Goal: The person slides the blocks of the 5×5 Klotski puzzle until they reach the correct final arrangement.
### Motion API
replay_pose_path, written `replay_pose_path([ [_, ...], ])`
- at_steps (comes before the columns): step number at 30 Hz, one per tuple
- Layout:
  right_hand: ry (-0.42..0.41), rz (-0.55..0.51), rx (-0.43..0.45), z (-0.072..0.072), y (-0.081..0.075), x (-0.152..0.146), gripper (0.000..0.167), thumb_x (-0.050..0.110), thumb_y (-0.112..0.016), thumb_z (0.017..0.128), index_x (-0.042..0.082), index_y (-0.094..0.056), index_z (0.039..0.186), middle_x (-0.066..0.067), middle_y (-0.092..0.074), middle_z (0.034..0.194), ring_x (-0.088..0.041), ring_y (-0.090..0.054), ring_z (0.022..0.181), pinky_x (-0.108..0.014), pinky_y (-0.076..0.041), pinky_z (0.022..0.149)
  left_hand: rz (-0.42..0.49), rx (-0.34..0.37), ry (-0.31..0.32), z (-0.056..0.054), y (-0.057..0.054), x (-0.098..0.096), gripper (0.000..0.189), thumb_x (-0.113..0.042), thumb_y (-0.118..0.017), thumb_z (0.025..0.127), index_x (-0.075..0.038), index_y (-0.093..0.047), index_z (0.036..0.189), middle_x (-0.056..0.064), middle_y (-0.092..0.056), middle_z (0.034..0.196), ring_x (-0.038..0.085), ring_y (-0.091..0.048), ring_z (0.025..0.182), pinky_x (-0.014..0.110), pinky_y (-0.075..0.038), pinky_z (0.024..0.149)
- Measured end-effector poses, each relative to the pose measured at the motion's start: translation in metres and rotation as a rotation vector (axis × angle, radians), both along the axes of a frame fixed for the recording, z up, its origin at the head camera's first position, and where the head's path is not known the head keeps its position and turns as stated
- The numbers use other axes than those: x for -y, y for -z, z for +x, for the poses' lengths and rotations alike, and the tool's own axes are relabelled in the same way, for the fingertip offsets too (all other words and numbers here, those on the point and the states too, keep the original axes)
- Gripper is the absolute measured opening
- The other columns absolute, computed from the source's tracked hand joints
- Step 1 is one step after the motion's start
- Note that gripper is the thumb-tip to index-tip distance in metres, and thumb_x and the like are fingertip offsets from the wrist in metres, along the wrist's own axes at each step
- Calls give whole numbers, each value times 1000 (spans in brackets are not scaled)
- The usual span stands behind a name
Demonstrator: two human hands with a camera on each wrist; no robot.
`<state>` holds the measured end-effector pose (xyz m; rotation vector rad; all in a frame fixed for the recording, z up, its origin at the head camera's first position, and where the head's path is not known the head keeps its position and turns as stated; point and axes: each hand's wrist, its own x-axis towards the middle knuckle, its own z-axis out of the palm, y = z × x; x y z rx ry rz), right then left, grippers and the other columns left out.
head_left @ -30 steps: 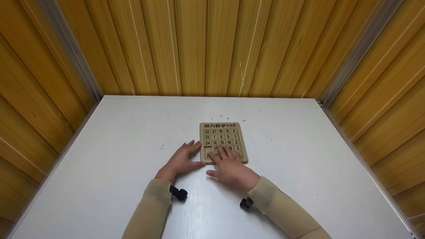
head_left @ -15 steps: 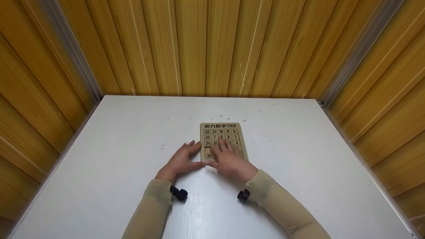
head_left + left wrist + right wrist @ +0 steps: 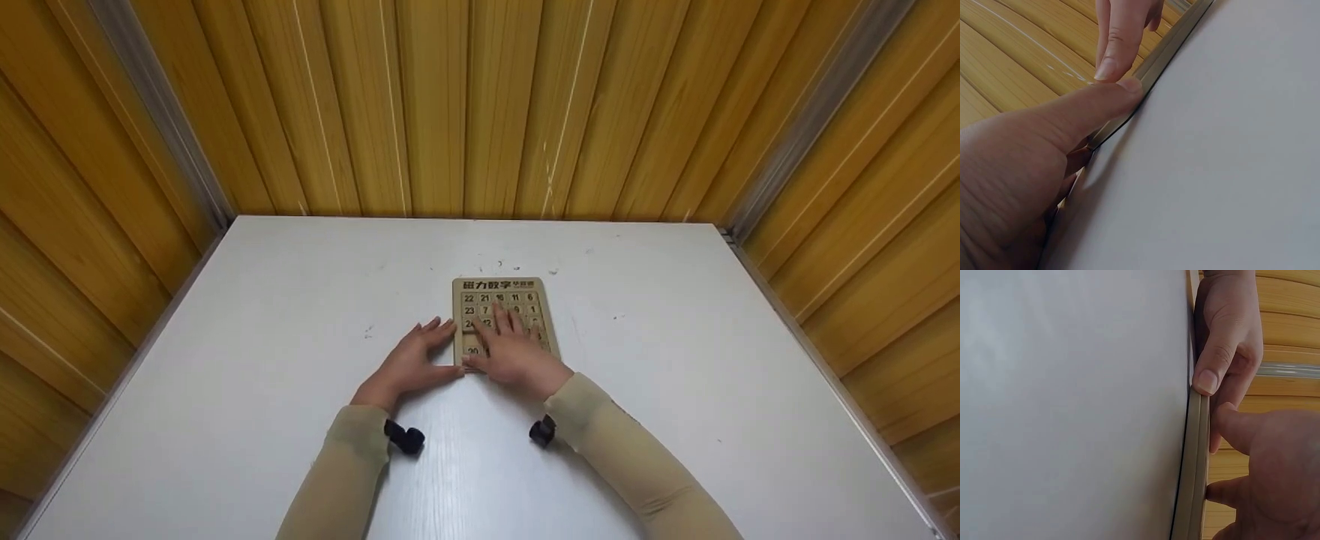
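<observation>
Sliding number puzzle point(image 3: 457, 309) lay flat near the middle of the white table point(image 3: 300, 300), its printed heading point(image 3: 486, 284) at the far end and its rows of numbered tiles point(image 3: 485, 310) below. Tiles 22, 21, 16, 11 and 6 made up the far row; 20 point(image 3: 472, 350) was partly seen at the near left, with a vacant slot point(image 3: 470, 338) between it and 24 point(image 3: 468, 324). Beside the puzzle's left edge, the left hand point(image 3: 409, 361) held its fingers extended, their tips touching that side, while its thumb stood spread away from them and rested on the near left corner. Over the tiles was the right hand point(image 3: 517, 358), palm down, fingers spread apart and reaching across the rows, with the thumb near the left thumb; whether any fingertip pressed a tile could not be told. Both forearms wore beige sleeves point(image 3: 341, 461), each with a small black device point(image 3: 409, 439) at the wrist. Plank-patterned yellow walls point(image 3: 435, 112) rose behind the table and on both sides.
</observation>
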<state>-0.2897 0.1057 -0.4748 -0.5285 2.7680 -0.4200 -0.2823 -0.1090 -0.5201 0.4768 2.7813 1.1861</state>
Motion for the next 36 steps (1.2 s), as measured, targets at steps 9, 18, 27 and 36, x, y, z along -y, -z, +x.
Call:
replay_pose_path([
  [9, -30, 36, -42, 4, 1, -2, 84, 65, -50, 99, 24, -21, 166, -17, 8, 174, -44, 4, 160, -73, -2, 126, -8, -19, 18, 0, -1, 0, 84, -43, -82, 86, -14, -45, 155, 2, -42, 164, 33, -26, 158, 55, -17, 132],
  [18, -50, 75, -57, 16, -2, -4, 85, 71, -45, 98, 26, -21, 166, -13, 8, 174, -42, 3, 161, -71, -2, 126, -12, -11, 13, -1, 1, 1, 89, -47, -84, 83, -15, -44, 156, 3, -40, 165, 36, -24, 158, 57, -18, 131],
  [27, -52, 61, -15, 25, -2, -6, 81, 66, -49, 99, 30, -20, 165, -9, 10, 175, -45, 0, 160, -70, 0, 126, -17, -19, 12, 0, 0, 2, 87, -40, -85, 83, -15, -45, 156, 4, -41, 164, 37, -25, 158, 59, -18, 130],
  [36, -23, 22, -14, 12, -7, -4, 84, 67, -46, 100, 24, -17, 166, -13, 8, 174, -43, 3, 161, -72, -1, 126, -33, -8, 5, -1, 1, 0, 87, -47, -83, 84, -18, -45, 156, 3, -40, 165, 37, -24, 158, 57, -19, 131],
])
